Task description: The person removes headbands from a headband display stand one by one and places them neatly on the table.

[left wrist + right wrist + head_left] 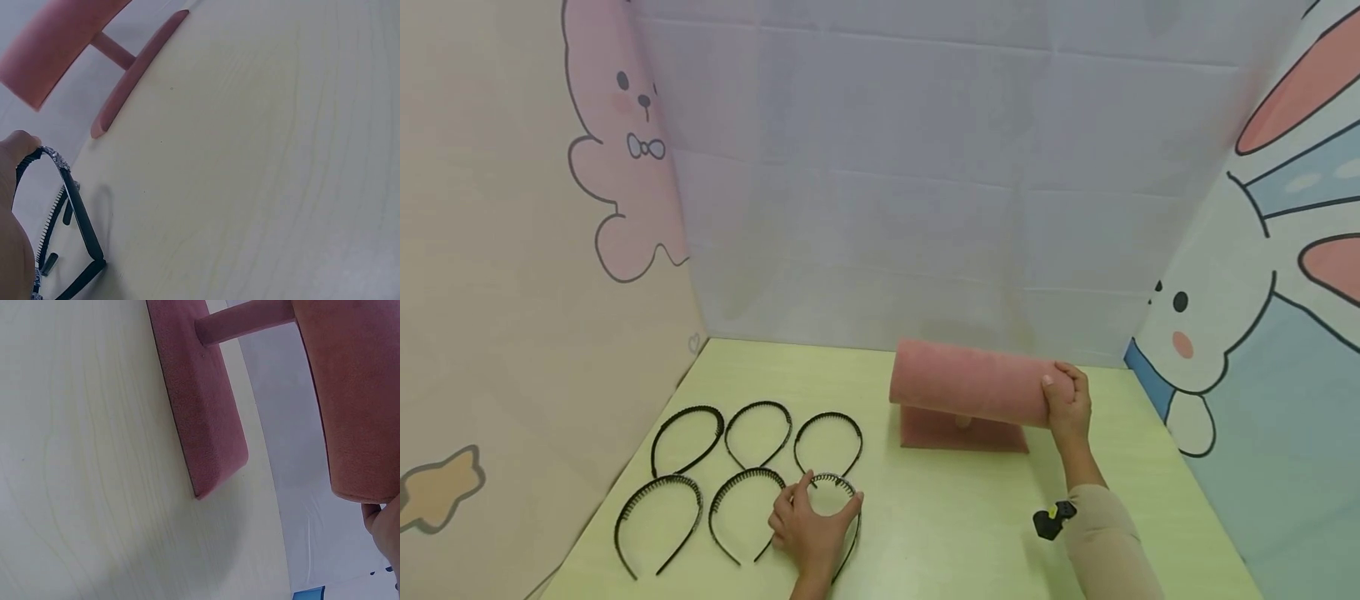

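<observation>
In the head view my left hand (pixel 812 533) holds a black toothed headband (pixel 857 533) by its curved top, fingers and thumb spread to either side. The left wrist view shows a glittery patch on this headband (pixel 81 212) and the left hand (pixel 14 194) at its edge. My right hand (pixel 1070 408) grips the right end of the pink padded roll of a headband stand (pixel 970 383). Its post and flat base (pixel 200 406) appear in the right wrist view, where only part of the right hand (pixel 387 528) is visible under the roll's end.
More black headbands lie in two rows at left, including a front-left one (pixel 658 483), a front-middle one (pixel 722 500) and back ones such as this headband (pixel 827 414). All rest on a pale wood-grain table (pixel 955 525). Cartoon-printed walls (pixel 880 167) enclose the table.
</observation>
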`<state>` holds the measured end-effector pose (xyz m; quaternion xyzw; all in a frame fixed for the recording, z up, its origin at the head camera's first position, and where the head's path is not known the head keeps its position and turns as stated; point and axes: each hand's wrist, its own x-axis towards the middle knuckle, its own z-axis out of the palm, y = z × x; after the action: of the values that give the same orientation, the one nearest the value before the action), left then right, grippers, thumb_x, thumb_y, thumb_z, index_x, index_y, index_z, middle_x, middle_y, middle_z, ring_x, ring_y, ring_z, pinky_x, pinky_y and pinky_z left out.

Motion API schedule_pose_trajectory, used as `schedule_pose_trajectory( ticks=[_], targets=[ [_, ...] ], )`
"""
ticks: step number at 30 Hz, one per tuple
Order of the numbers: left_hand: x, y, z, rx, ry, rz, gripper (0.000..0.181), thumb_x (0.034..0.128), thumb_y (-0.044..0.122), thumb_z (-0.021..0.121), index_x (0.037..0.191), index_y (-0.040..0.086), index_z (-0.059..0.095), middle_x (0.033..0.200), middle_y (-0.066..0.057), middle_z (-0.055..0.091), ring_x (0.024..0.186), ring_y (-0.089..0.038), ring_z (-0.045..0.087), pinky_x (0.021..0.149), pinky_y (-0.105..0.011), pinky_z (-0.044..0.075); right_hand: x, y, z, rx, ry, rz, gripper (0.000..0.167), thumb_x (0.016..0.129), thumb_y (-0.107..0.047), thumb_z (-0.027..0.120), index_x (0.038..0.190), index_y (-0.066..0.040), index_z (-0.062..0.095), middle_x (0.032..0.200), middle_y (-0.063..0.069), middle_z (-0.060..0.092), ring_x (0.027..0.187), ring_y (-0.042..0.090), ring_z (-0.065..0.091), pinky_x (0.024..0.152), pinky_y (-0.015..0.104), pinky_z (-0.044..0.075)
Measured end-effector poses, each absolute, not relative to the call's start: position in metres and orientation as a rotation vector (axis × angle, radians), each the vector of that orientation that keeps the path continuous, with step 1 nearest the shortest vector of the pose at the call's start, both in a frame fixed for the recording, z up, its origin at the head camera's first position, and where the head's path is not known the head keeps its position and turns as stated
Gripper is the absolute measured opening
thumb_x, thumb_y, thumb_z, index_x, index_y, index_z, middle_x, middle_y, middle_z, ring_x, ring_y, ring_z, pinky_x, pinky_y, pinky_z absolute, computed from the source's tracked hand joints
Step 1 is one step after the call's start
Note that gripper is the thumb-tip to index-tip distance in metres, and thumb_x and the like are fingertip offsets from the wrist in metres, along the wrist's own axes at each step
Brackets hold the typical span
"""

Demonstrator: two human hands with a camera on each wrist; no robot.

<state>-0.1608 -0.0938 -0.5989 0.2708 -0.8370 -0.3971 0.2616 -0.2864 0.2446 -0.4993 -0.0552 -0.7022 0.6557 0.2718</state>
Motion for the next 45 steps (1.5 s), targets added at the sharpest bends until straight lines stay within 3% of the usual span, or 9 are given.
schedule_pose_trajectory(
  ticks=[11, 27, 45],
  targets=[
    [-0.164, -0.091, -0.607, 0.839, -2.399, -1.06, 0.093, 0.0495, 0.051, 0.086, 0.128, 0.012, 0.054, 0.119, -0.015, 0.039, 0.11, -0.041, 0.028, 0.082, -0.059, 0.019, -0.285, 0.243, -0.497, -0.159, -1.9, 1.776, 0.04, 0.087, -0.015, 0.061, 0.122, 0.0, 0.048, 0.108, -0.017, 0.051, 0.1, 0.009, 0.043, 0.079, 0.024, 0.034],
    [-0.17, -0.087, -0.622, 0.849, -2.466, -1.004, 0.088, 0.0472, 0.043, 0.088, 0.122, 0.007, 0.058, 0.118, -0.017, 0.037, 0.109, -0.042, 0.026, 0.084, -0.059, 0.016, -0.286, 0.242, -0.495, -0.174, -1.91, 1.771, 0.04, 0.088, -0.016, 0.061, 0.122, 0.0, 0.048, 0.108, -0.017, 0.05, 0.1, 0.008, 0.043, 0.08, 0.023, 0.033],
    [-0.185, -0.08, -0.629, 0.803, -2.465, -0.948, 0.09, 0.0501, 0.045, 0.087, 0.123, 0.004, 0.056, 0.125, -0.022, 0.037, 0.112, -0.042, 0.025, 0.084, -0.059, 0.017, -0.287, 0.243, -0.497, -0.197, -1.906, 1.787, 0.04, 0.088, -0.016, 0.061, 0.122, -0.001, 0.048, 0.107, -0.018, 0.05, 0.101, 0.008, 0.043, 0.08, 0.023, 0.033]
  ],
)
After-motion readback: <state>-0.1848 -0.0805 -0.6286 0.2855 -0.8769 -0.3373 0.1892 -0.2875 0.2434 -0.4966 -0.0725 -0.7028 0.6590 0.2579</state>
